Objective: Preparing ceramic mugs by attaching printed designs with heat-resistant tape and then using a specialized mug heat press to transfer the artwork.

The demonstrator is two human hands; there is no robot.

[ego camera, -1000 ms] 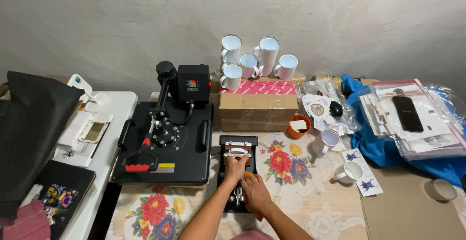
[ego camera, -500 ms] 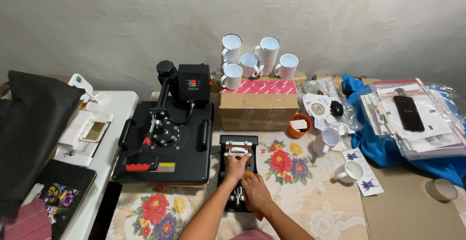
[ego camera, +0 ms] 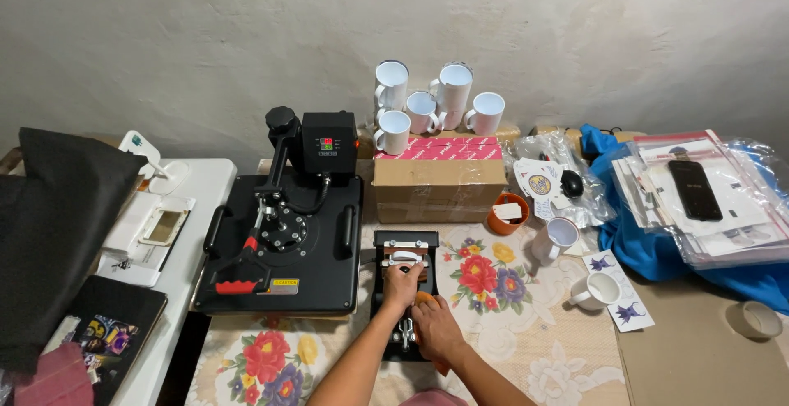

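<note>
**Both hands on the small press, little slack for a slip**

Nothing much has shifted since the earlier frames: both hands remain on the small black mug press (ego camera: 404, 291). Left hand (ego camera: 400, 283) has its fingers curled around the white part at the press's middle; right hand (ego camera: 436, 328) lies flat just behind, fingers pressed together over something orange. A sideways tug could skid the press on the flowered table (ego camera: 501, 348) cloth toward the white mug (ego camera: 552, 237) right of the fingers.

mug press (ego camera: 404, 291) right of heat press (ego camera: 283, 233), mugs (ego camera: 436, 102) on box (ego camera: 438, 177)
</note>
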